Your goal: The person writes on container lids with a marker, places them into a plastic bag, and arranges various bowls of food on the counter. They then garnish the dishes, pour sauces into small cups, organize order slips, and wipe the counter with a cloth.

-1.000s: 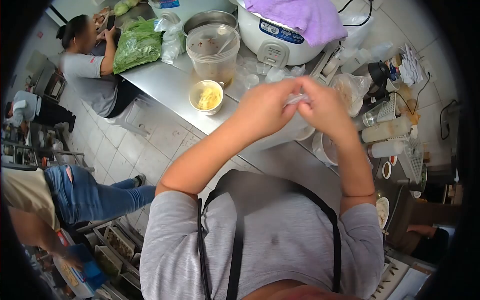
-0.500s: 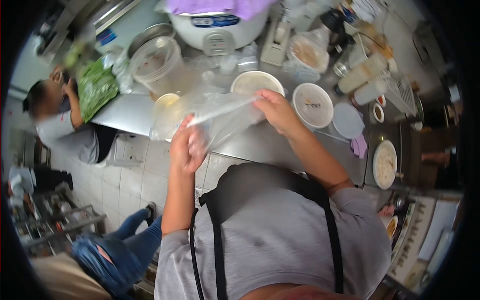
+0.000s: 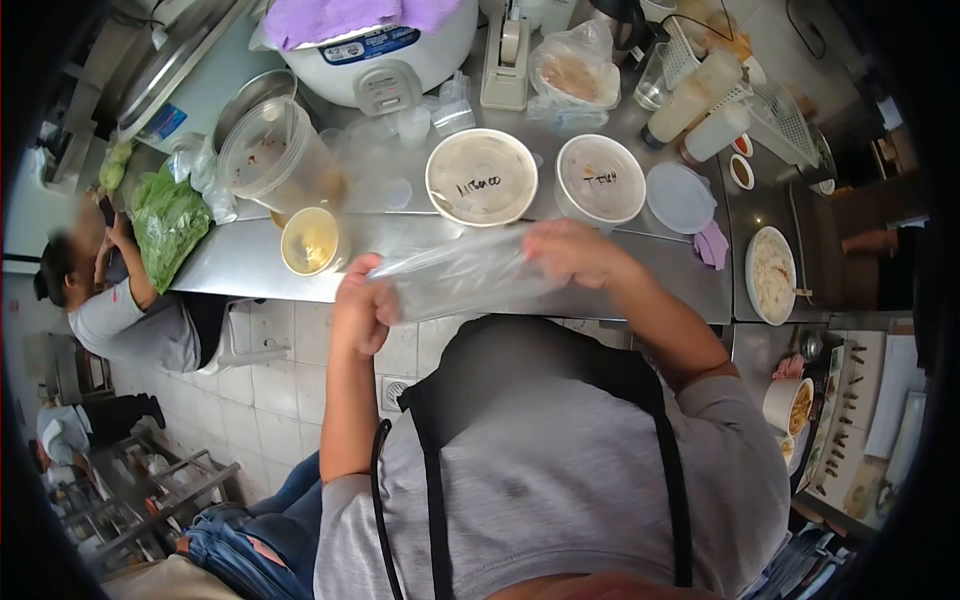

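A clear plastic bag (image 3: 465,272) is stretched sideways between my two hands, above the front edge of the steel counter. My left hand (image 3: 362,305) is closed on one end of it. The other end is gripped by my right hand (image 3: 578,252), which is a little blurred. Just behind the bag stand two lidded white tubs with black handwriting: a larger tub (image 3: 482,178) and a smaller tub (image 3: 600,182). Left of them, near my left hand, is an open paper cup (image 3: 310,242) with something yellow inside.
A rice cooker (image 3: 370,60) with a purple cloth stands at the back. A clear bucket (image 3: 275,150) and bagged leafy greens (image 3: 172,222) are at left. Squeeze bottles (image 3: 695,100), a round lid (image 3: 681,198) and a bowl of rice (image 3: 771,275) lie right. A person (image 3: 135,310) sits at left.
The bag has come down and closer to my body, pulled into a flatter strip. My right hand has moved down and right. The view has shifted, so both tub lids now show clearly.
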Action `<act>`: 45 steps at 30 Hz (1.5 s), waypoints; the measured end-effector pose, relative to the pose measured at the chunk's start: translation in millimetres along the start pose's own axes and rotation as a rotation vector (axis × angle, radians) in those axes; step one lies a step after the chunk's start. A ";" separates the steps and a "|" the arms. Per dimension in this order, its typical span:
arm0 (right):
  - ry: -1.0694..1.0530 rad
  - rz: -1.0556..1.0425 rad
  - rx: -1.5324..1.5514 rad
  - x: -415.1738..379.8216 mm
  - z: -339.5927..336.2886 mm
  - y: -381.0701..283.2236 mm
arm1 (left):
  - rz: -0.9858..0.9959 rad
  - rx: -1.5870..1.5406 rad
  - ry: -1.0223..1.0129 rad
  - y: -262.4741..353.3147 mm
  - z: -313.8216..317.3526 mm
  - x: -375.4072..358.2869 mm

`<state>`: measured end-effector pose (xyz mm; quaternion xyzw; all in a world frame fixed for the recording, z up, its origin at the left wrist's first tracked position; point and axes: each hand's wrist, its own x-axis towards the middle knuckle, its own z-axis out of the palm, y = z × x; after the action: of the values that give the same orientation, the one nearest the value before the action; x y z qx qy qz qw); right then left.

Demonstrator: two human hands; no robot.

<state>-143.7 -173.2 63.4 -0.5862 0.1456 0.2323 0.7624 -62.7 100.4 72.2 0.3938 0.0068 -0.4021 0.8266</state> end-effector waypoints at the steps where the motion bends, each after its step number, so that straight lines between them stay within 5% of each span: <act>1: 0.049 0.008 0.142 0.7 -3.3 1.6 | -0.084 0.064 -0.201 -1.5 -8.5 0.4; 3: 0.155 0.012 0.423 1.5 -6.1 -2.3 | -0.053 0.466 0.039 -20.8 -1.1 2.3; 6: 0.357 -0.059 0.062 2.9 0.8 -1.1 | 0.104 0.857 0.063 -26.8 8.5 15.1; 9: 0.958 -1.157 -1.044 -13.3 26.6 -27.1 | 0.108 0.815 0.121 -38.6 8.1 33.7; 11: 0.286 -1.030 -0.943 -26.7 50.3 -19.2 | -0.023 0.635 0.100 -42.5 19.4 37.2; 14: 0.128 -0.383 -1.498 5.6 55.8 11.0 | -0.141 0.399 0.039 -29.9 35.3 25.3; 16: 0.128 -0.146 -1.412 17.6 25.0 31.6 | -0.215 0.262 -0.073 -16.0 25.0 26.3; 18: -0.019 0.092 -1.484 26.5 8.8 33.2 | -0.107 0.467 0.114 -34.0 17.0 36.1; 20: 0.021 -0.152 -1.325 13.0 24.1 12.7 | -0.083 0.730 0.290 -37.2 16.9 37.0; 21: 0.064 -0.293 -1.267 2.2 31.6 -7.3 | -0.042 0.900 0.219 -46.5 -0.8 48.1; 23: 0.167 -0.254 -0.602 -30.9 46.4 -51.5 | 0.041 0.920 0.271 -64.1 -10.5 60.0; 25: 0.613 -0.561 -0.532 0.3 15.7 -34.1 | -0.090 0.798 0.231 -54.2 6.4 55.1; 27: 0.597 -0.355 -0.515 50.5 -34.8 15.0 | -0.100 0.686 0.215 -61.4 0.8 57.2; 31: 0.405 0.011 0.231 25.7 11.0 -30.5 | -0.166 0.689 0.130 -61.7 3.8 53.3; 37: 0.176 -0.051 0.413 65.8 -11.3 7.1 | 0.475 1.213 0.063 -68.3 13.4 45.7; 45: 0.204 -0.201 0.369 58.5 0.6 -3.0 | 0.626 1.550 -0.020 -55.6 38.6 30.3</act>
<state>-92.4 -162.4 37.1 -0.4688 0.2028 0.0641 0.8573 -91.2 34.8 53.0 0.8310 -0.3887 -0.0482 0.3951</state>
